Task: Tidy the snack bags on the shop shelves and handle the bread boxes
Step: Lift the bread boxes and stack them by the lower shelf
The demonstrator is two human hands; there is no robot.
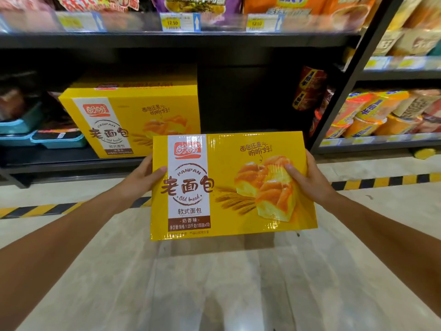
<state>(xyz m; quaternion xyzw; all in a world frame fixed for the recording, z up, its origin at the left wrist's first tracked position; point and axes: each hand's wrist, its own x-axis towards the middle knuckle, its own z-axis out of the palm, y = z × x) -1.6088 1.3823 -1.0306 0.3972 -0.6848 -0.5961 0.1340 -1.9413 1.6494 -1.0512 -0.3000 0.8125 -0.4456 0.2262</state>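
- The left hand [140, 174] is gripping the left edge of a flat yellow cardboard bread box [232, 185] wrapped in glossy film, its thumb lying across the printed front and the other fingers hidden behind the box.
- The right hand [307, 179] is clamping the right edge of the same box, thumb pressing on the picture of the bread loaves, the remaining fingers out of sight behind.
- The two hands are sitting well apart, one at each end, holding the box in the air between them with its front facing the camera, above the pale tiled floor [214, 283].
- Beyond the left hand, a second matching yellow bread box [128, 120] is standing on the low black shelf [59, 158], tilted slightly, its lower right corner hidden behind the held box.
- Farther left of that hand, teal plastic trays [57, 139] are resting on the same shelf.
- Beyond the right hand, a dark red snack bag [310, 88] is leaning upright at the shelf's right end, with orange and yellow snack bags [372, 115] stacked on the neighbouring rack.
- Above both hands, yellow price tags [172, 22] are lining the upper shelf edge, blurred.
- A black-and-yellow striped strip [40, 210] is running along the floor under the forearms.
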